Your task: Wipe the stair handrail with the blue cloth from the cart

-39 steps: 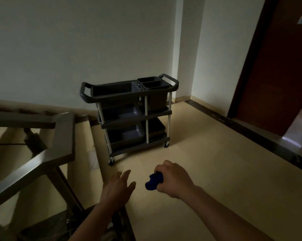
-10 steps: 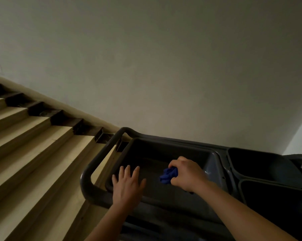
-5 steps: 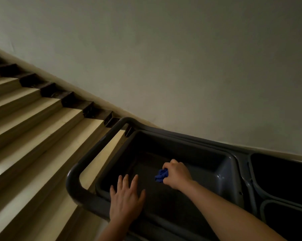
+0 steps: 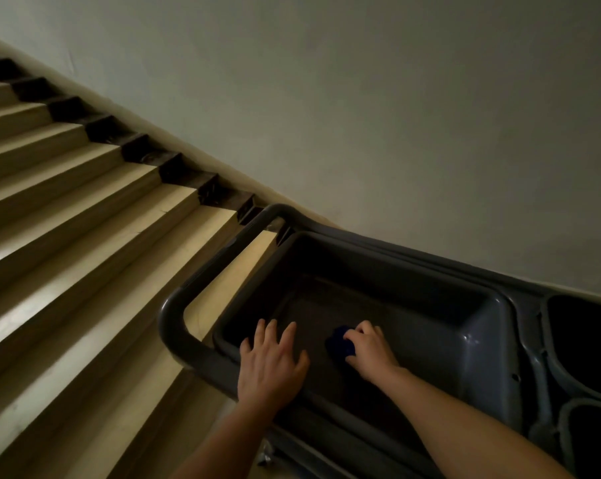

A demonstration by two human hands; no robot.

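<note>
Head view. Two bare hands reached over the top tier of one dark grey cart [image 4: 174, 326]. The left hand [image 4: 269, 366] lay flat with its fingers spread, palm down over the near rim of the large tub [image 4: 496, 344]; whether it pressed on the rim or hung just above it could not be told. The right hand [image 4: 370, 350] was lowered inside the same tub, its fingers curled shut around one blue cloth [image 4: 340, 344], which was bunched into a small wad and showed only on the left side of the knuckles. The cloth sat low in the tub, close to its floor; contact with the floor could not be judged in the dim light. One tub held both the cloth and the right hand. To the right of it, two smaller bins [image 4: 589, 340] stood side by side in the cart top, their interiors dark. One looped cart handle [image 4: 223, 257] curved round the tub's left end. One flight of pale stair steps [image 4: 67, 209] rose to the upper left, with about eight treads visible, bordered by dark trim along one plain wall [image 4: 361, 98]. One caster [image 4: 266, 458] showed beneath the cart, between the two forearms.
</note>
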